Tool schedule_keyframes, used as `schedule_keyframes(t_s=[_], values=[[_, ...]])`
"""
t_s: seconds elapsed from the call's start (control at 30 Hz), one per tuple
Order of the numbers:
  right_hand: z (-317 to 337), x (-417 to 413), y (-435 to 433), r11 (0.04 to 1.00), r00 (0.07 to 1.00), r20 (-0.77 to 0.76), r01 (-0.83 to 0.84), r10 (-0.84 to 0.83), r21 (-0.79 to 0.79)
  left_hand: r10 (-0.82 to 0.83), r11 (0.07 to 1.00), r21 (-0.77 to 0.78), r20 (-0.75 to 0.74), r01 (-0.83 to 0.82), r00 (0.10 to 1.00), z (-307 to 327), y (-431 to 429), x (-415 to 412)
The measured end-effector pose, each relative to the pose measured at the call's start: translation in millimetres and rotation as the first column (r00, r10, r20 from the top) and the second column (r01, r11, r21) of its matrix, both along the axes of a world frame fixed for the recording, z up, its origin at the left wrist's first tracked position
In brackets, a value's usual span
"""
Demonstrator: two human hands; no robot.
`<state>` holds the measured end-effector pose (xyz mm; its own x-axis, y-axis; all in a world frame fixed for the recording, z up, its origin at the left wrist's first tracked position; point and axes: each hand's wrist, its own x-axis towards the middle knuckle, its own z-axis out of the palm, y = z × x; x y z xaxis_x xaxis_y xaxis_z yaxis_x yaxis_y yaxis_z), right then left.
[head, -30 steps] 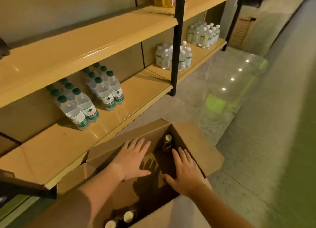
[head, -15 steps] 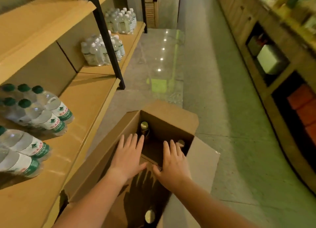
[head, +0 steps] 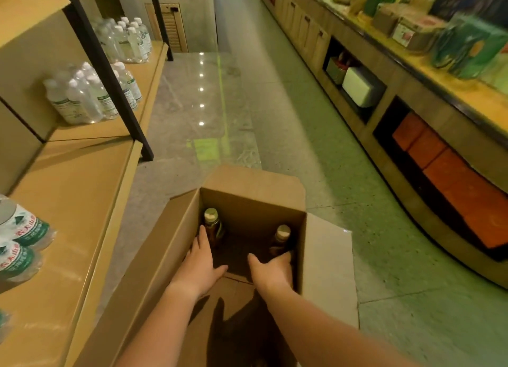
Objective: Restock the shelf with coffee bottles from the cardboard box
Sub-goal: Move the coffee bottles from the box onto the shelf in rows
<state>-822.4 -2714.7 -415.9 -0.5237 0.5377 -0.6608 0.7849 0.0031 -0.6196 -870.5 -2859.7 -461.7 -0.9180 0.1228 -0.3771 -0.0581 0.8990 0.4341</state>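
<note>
1. Bottles (head: 211,223) stand upright at the far end of box (head: 255,198), none on shelf (head: 71,201).
2. Both hands reach deeper than 0.5 s ago.
3. Left hand (head: 200,265) flat, fingertips at left one; right hand (head: 273,269) curls by right one, grip unclear.
4. Pick looks imminent.

Cardboard box (head: 170,256) on floor (head: 302,146), water bottles (head: 90,97) on shelf (head: 68,201)

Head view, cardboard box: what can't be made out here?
All in head view.
Right hand: fingers in shadow at the right brown pale-capped coffee bottle; gripping or only touching, unclear.
Left hand: fingertips beside the left coffee bottle; contact unclear.
Open brown cardboard box: near interior hidden by forearms and cut by bottom edge; bottle count unknown.
Bottle labels: too dark and small.
</note>
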Motion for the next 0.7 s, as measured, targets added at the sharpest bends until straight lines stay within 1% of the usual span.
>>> schedule_keyframes(t_s=[0.13, 0.2, 0.27, 0.33, 0.4, 0.47, 0.57, 0.7], values=[[-10, -16, -7, 0.977, 0.977, -0.056, 0.199, -0.204, -0.082, 0.164, 0.956, 0.229, 0.090, -0.180, 0.982, -20, 2, -12], [-16, -24, -9, 0.956, 0.955, -0.084, 0.275, -0.284, -0.104, 0.199, 0.929, 0.293, 0.119, -0.226, 0.973, -29, 3, -17], [-22, -32, -8, 0.939, 0.936, -0.108, 0.321, -0.335, -0.125, 0.235, 0.908, 0.324, 0.127, -0.265, 0.964, -36, 5, -23], [-30, -38, -7, 0.925, 0.921, -0.121, 0.355, -0.371, -0.136, 0.272, 0.916, 0.290, 0.062, -0.278, 0.960, -42, 11, -28], [-40, -40, -7, 0.927, 0.921, -0.122, 0.359, -0.371, -0.111, 0.296, 0.931, 0.227, -0.017, -0.285, 0.955, -46, 16, -33], [-49, -42, -6, 0.934, 0.926, -0.128, 0.347, -0.355, -0.079, 0.308, 0.939, 0.181, -0.058, -0.293, 0.950, -50, 19, -37], [-56, -47, -2, 0.946, 0.939, -0.119, 0.320, -0.324, -0.047, 0.275, 0.959, 0.098, -0.099, -0.266, 0.956, -56, 19, -43], [-70, -53, 7, 0.956, 0.952, -0.079, 0.293, -0.295, -0.032, 0.274, 0.959, 0.110, -0.119, -0.261, 0.954, -63, 20, -48]])
